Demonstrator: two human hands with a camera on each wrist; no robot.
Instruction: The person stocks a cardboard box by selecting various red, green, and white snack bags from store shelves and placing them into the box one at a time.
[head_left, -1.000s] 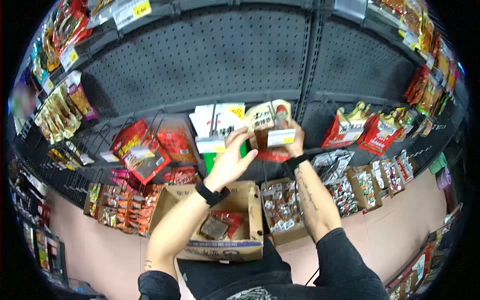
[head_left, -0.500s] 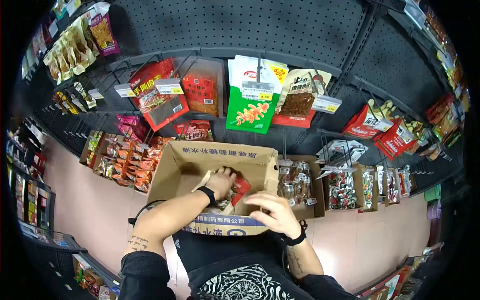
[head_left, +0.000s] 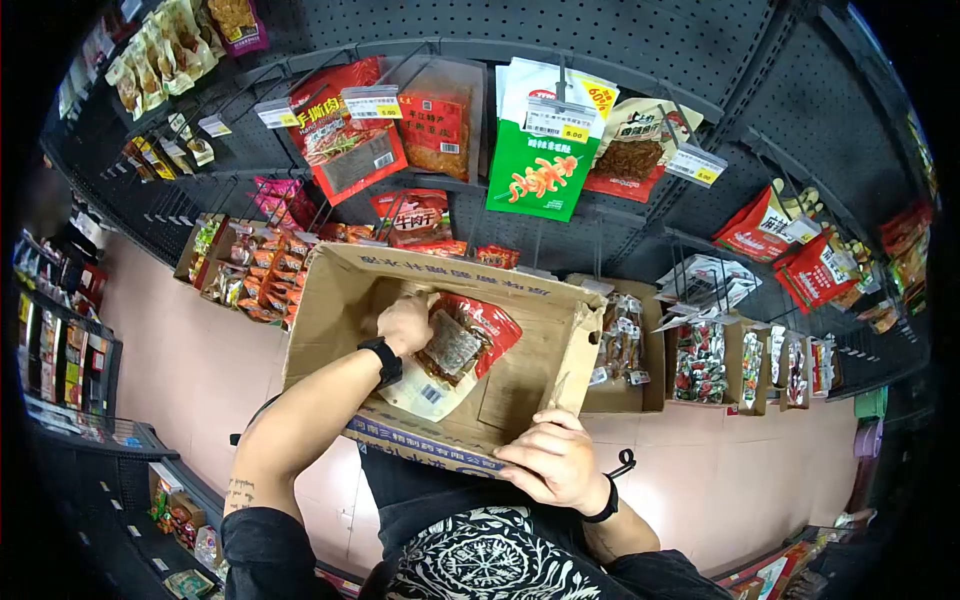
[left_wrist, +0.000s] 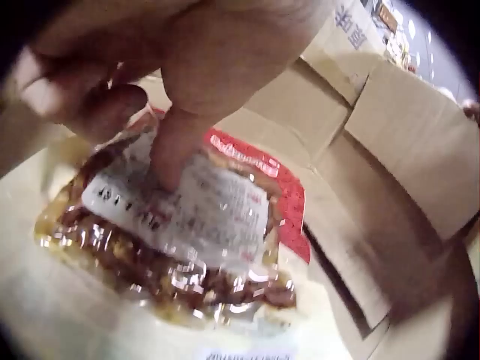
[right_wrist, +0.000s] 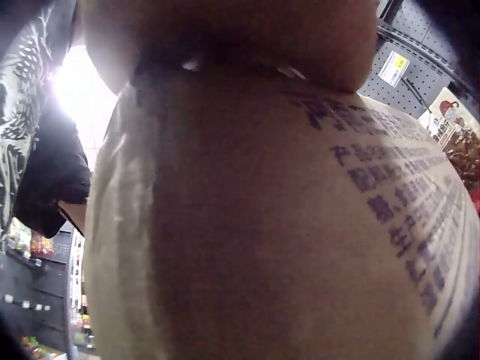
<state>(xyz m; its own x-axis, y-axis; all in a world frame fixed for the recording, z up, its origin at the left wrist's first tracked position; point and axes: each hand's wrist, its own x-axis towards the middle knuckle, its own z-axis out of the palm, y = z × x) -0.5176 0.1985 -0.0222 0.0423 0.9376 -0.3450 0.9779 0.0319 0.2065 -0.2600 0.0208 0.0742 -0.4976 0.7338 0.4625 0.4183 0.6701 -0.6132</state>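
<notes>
My left hand (head_left: 405, 322) reaches into a cardboard box (head_left: 455, 273) and pinches a snack bag (head_left: 455, 345) by its left side. In the left wrist view, the thumb lies on a pale printed label (left_wrist: 195, 210) over brown, glossy food in a see-through pack. Red shows on one end of the bag, cream on the other. With my right hand (head_left: 555, 460) I grip the box's near right corner, fingers over the rim. The right wrist view is mostly filled by the printed cardboard side (right_wrist: 247, 225).
Behind the box, a green-and-white bag (head_left: 540, 170) and several red bags (head_left: 345, 130) hang on a pegboard rack with price tags. Open cartons of small packets (head_left: 700, 365) stand to the right, and orange packets (head_left: 270, 270) to the left. Pink floor (head_left: 680, 480) lies below.
Both hands have come down from the hanging bags to the box. The left hand now pinches the snack bag inside it; the right has taken hold of the box corner. The head view has tilted downward.
</notes>
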